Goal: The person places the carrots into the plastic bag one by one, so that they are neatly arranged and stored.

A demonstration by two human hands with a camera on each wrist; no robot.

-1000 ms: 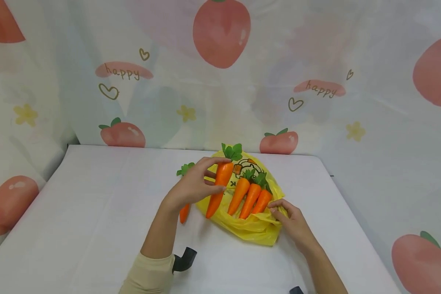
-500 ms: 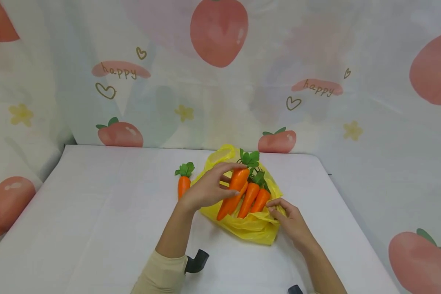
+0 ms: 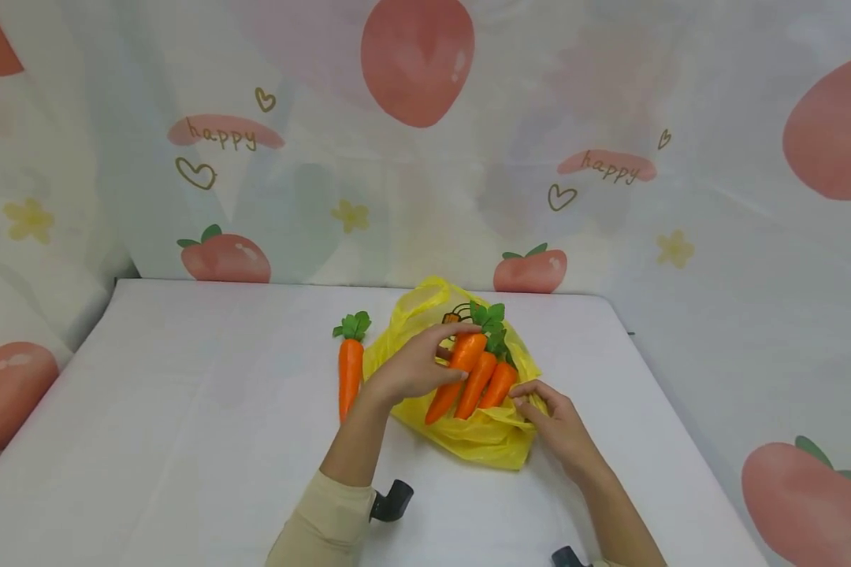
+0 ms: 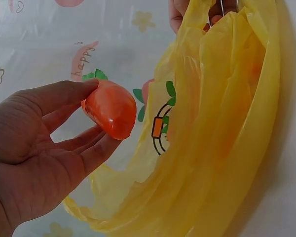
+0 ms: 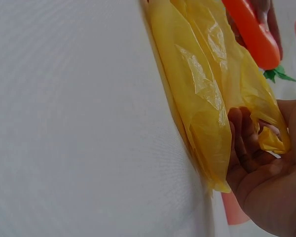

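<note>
My left hand (image 3: 414,366) pinches an orange toy carrot (image 3: 466,353) with green leaves, over the mouth of a yellow plastic bag (image 3: 461,441). In the left wrist view, thumb and fingers hold this carrot (image 4: 113,111) tip toward the camera. Two more carrots, one in the middle (image 3: 476,387) and one at the right (image 3: 499,384), lie side by side in the bag. With curled fingers, my right hand (image 3: 560,421) holds the bag's right edge. In the right wrist view, the bag's handle (image 5: 274,138) lies against that palm.
Another toy carrot (image 3: 351,366) lies on the white table (image 3: 206,409), left of the bag, its tip partly behind my left forearm. Behind the table hangs a cloth (image 3: 411,197) printed with fruit.
My left hand has carried its carrot rightward over the bag, beside the carrots inside, covering one of them. More of the carrot on the table shows. The right hand stays on the bag's edge.
</note>
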